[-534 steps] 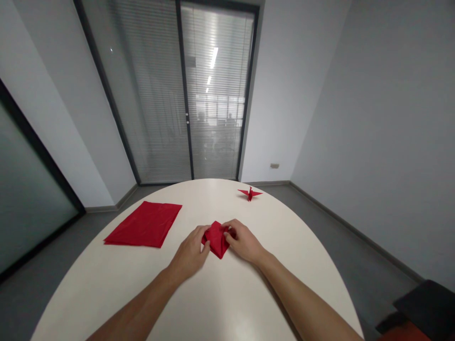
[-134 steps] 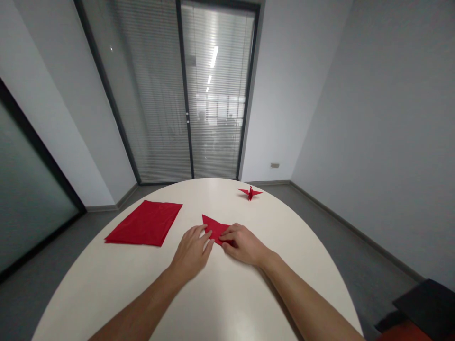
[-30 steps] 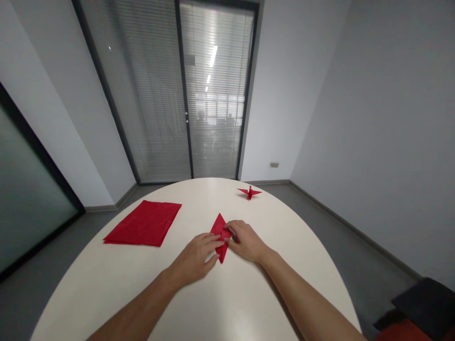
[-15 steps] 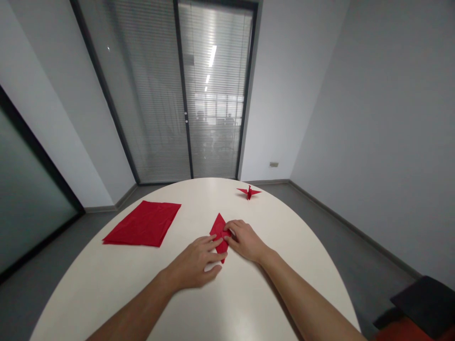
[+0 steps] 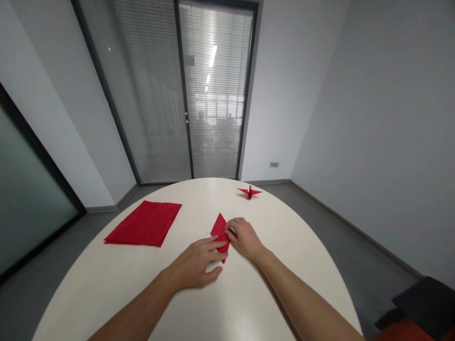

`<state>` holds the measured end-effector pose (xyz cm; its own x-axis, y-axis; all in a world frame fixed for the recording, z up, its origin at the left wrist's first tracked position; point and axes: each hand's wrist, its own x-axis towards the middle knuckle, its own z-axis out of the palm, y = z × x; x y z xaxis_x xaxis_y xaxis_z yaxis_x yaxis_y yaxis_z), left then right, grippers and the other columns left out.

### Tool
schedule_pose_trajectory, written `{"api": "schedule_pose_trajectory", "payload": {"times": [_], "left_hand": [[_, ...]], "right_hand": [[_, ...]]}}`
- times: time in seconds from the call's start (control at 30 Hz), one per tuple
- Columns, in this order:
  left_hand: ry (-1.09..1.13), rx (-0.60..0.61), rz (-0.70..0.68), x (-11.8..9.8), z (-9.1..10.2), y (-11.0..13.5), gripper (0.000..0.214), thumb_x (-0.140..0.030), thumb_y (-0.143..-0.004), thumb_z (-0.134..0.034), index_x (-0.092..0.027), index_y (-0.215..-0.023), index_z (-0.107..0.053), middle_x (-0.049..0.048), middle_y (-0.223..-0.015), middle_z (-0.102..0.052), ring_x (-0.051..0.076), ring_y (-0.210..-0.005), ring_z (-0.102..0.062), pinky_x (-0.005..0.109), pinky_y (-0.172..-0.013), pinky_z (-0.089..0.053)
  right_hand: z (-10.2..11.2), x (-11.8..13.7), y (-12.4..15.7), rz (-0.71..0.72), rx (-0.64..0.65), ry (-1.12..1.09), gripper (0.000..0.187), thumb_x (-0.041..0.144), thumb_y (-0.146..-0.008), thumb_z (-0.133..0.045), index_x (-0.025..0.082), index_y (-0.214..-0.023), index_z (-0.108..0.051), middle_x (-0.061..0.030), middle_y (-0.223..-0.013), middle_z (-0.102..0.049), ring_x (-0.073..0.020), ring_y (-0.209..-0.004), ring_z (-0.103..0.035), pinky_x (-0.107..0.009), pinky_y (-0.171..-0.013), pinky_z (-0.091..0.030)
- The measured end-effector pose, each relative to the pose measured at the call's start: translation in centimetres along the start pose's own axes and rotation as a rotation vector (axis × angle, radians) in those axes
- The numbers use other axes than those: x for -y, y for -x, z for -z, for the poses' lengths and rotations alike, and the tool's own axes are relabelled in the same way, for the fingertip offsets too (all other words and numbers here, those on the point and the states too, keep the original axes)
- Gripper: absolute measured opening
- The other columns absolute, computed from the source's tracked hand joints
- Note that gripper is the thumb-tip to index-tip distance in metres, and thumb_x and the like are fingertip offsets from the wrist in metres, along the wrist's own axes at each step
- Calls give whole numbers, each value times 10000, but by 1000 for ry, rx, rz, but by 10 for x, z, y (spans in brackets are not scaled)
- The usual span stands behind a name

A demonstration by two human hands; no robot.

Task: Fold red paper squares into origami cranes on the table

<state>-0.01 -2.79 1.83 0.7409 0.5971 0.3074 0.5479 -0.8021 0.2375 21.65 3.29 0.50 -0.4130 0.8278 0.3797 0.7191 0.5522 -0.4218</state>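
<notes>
A diamond-shaped piece of folded red paper (image 5: 219, 224) lies flat on the white table, one point facing away from me. My left hand (image 5: 199, 263) rests palm down at its near left side, fingers spread, with some fingertips lying on the paper. At the paper's right corner, my right hand (image 5: 243, 236) has thumb and forefinger pinched together on its edge. The fingers cover parts of the lower half and the right corner.
A stack of red paper sheets (image 5: 145, 223) lies on the left of the round white table (image 5: 192, 312). Toward the far right edge stands a folded red paper crane (image 5: 250, 192). A dark chair (image 5: 426, 303) is at the lower right, beside the table.
The fingers of my right hand have drawn closer together at the paper's right corner. My left hand and the paper look nearly the same.
</notes>
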Motion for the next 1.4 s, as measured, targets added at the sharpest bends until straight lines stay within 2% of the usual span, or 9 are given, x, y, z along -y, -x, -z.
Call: {"api": "schedule_pose_trajectory", "payload": {"times": [0.2, 0.77, 0.9, 0.97, 1.07, 1.2, 1.27, 1.4], "left_hand": [[-24, 34, 20, -1, 2, -1, 364, -259, -864, -636, -246, -1223, -693, 76, -1379, -630, 286, -1328, -537, 473, -1136, -422], [-8, 8, 16, 1, -2, 0, 347, -242, -871, -623, -262, -1211, -691, 61, -1373, -632, 293, -1331, -528, 478, -1121, -433], [4, -29, 77, 6, -7, 1, 435, -258, -943, -538, -243, -1377, -571, 85, -1447, -567, 257, -1321, -539, 447, -1108, -447], [-1, -56, 140, 9, -12, 2, 493, -293, -975, -500, -219, -1461, -472, 105, -1492, -517, 258, -1348, -512, 475, -1130, -418], [-33, -45, 222, 12, -17, 1, 496, -341, -1012, -439, -183, -1483, -438, 126, -1514, -485, 269, -1410, -441, 534, -1170, -341], [-61, -27, 268, 12, -18, 0, 468, -342, -1010, -444, -184, -1448, -489, 118, -1503, -500, 273, -1404, -449, 546, -1163, -338], [-67, -32, 273, 11, -17, -1, 466, -329, -994, -474, -196, -1439, -501, 111, -1494, -513, 277, -1395, -460, 548, -1158, -344], [-91, -23, 288, 9, -17, -1, 480, -330, -971, -506, -193, -1431, -511, 112, -1496, -511, 282, -1402, -451, 543, -1166, -334]], "right_hand": [[-7, 0, -4, -73, -33, 5, 27, 223, -872, -673, 202, -854, -672, -50, -912, -665, -211, -943, -576, -321, -847, -418], [-9, 0, -5, -61, -39, -24, 87, 195, -895, -643, 214, -871, -725, -50, -940, -691, -208, -961, -587, -325, -886, -423], [-5, 1, -4, 6, -32, -31, 96, 192, -907, -634, 208, -889, -726, -53, -973, -700, -211, -982, -586, -330, -892, -428], [-3, 0, -4, 31, -15, -39, 99, 184, -908, -628, 205, -896, -724, -53, -960, -707, -210, -974, -592, -331, -894, -435], [-2, -2, -4, 51, 13, -53, 109, 170, -906, -620, 198, -902, -725, -53, -943, -718, -206, -960, -607, -337, -908, -445], [6, -1, -3, 98, 59, -19, 177, 171, -914, -582, 189, -980, -745, -75, -1049, -730, -218, -1031, -612, -353, -953, -448], [13, 4, 0, 158, 132, 51, 248, 184, -932, -539, 203, -1059, -751, -80, -1140, -721, -237, -1115, -592, -386, -1011, -425], [21, 20, 10, 124, 259, 180, 387, 266, -956, -481, 195, -1289, -666, -116, -1426, -572, -321, -1346, -451, -493, -1112, -354]]}}
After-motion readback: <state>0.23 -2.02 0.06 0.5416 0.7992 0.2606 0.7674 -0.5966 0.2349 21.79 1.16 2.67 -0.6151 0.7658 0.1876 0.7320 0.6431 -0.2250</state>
